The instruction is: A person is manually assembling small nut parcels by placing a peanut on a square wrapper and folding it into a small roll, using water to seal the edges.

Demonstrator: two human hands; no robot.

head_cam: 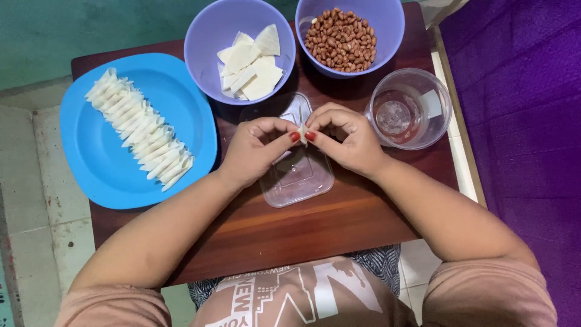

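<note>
My left hand [257, 148] and my right hand [345, 139] meet over the middle of a small wooden table [339, 224]. Both pinch a small folded white pastry piece [302, 129] between thumbs and fingertips. The piece is held above a clear plastic lid or tray [299, 178]. A blue plate [97, 163] on the left carries a long row of folded white pieces [139, 130]. Behind my hands, a purple bowl [206, 42] holds cut white wrapper sheets [251, 63].
A second purple bowl [390, 15] at the back right is full of peanuts [341, 39]. A clear plastic cup [410, 109] with a little water stands right of my hands. A purple cloth [520, 121] lies to the right, tiled floor to the left.
</note>
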